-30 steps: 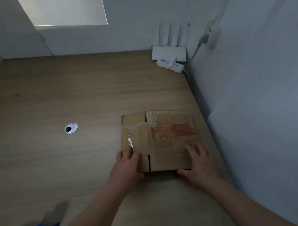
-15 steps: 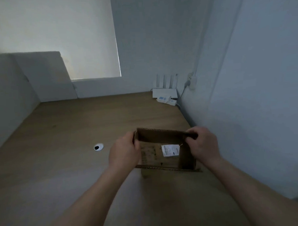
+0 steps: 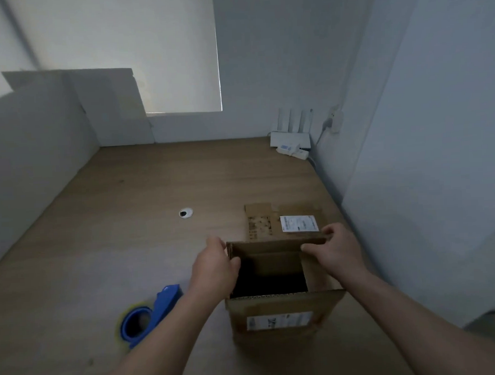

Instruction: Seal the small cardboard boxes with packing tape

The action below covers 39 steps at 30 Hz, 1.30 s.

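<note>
surface [image 3: 130,249]: wooden, walls at its far and side edges
open box [image 3: 274,308]: cardboard, upright on the near right of the surface, top open, white label on the near wall
flat box [image 3: 259,218]: folded cardboard with a white label, lying just behind the open box
left hand [image 3: 216,269]: grips the open box's left wall
right hand [image 3: 337,251]: pinches its far right rim
tape dispenser [image 3: 149,313]: blue, on the surface left of the open box
router [image 3: 290,134]: white, far right corner

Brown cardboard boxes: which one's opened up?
The nearer brown cardboard box, held at its rim by the left hand and right hand: it stands upright, top open. The farther flattened cardboard box lies on the wooden desk, white label up.
</note>
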Motion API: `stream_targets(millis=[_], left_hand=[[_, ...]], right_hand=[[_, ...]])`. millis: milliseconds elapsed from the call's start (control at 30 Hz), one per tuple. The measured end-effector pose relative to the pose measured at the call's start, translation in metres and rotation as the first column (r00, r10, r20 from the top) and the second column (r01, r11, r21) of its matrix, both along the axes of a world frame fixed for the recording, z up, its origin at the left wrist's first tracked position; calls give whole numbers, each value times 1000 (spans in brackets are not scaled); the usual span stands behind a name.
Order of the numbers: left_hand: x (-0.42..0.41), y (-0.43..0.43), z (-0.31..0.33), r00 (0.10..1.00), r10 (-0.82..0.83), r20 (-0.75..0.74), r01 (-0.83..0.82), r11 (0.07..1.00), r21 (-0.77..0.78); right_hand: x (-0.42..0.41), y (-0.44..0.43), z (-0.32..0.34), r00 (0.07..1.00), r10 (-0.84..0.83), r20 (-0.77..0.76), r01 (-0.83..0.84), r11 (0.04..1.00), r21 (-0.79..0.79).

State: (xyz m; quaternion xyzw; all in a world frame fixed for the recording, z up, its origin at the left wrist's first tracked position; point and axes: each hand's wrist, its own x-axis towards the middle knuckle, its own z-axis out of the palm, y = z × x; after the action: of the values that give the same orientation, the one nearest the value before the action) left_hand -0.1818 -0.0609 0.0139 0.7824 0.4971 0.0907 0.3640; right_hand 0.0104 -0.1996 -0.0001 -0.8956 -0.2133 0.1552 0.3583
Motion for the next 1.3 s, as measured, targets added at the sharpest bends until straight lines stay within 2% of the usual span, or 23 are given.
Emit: stream_targets(millis=[100,200,267,367,467,567,633,700,800,900,967,1033,1133,1300], left_hand=[[5,-10,2,1000,23,4,-23,1000,1],[9,-16,-1,999,-14,-34,14,1000,-1],[6,-15,-3,992,-114,-53,112,993,-43],[-5,-14,4,961,-278,-4,273,946,-176],[-14,-18,-4,903,-408,-134,394,911,-122],[-15,-30,-21,982,-187,-1,187,982,-17],[-10,-38,-26,994,31,101,-34,999,20],[-3,-45,-28,984,123,129,-129,991,46],[0,-40,-33,999,1,37,-3,998,65],[0,-33,-42,987,-162,4,162,986,-49],[0,-35,-51,990,-135,35,137,988,-67],[0,-42,-58,996,-74,48,74,997,-11],[0,-51,-65,1000,-9,-17,10,996,85],[-8,-49,-76,998,68,-8,-66,987,149]], right_hand=[[3,-7,2,991,133,11,-132,987,-95],[11,-12,3,981,192,-30,-193,980,-41],[17,-14,2,969,243,-55,-244,970,-12],[23,-12,1,941,337,-40,-337,942,9],[26,-10,-2,922,382,-56,-380,924,47],[23,-17,-15,911,412,-1,-412,911,11],[22,-23,-24,903,418,-100,-421,907,-5],[19,-29,-35,896,378,-233,-375,925,59],[15,-29,-43,920,343,-189,-323,937,130],[3,-23,-50,955,282,-91,-269,954,131],[-5,-19,-57,965,260,-42,-258,965,38],[-10,-17,-62,958,283,36,-281,959,-43],[-6,-5,-61,941,323,99,-322,946,-32],[-9,9,-68,921,365,136,-365,931,-21]])
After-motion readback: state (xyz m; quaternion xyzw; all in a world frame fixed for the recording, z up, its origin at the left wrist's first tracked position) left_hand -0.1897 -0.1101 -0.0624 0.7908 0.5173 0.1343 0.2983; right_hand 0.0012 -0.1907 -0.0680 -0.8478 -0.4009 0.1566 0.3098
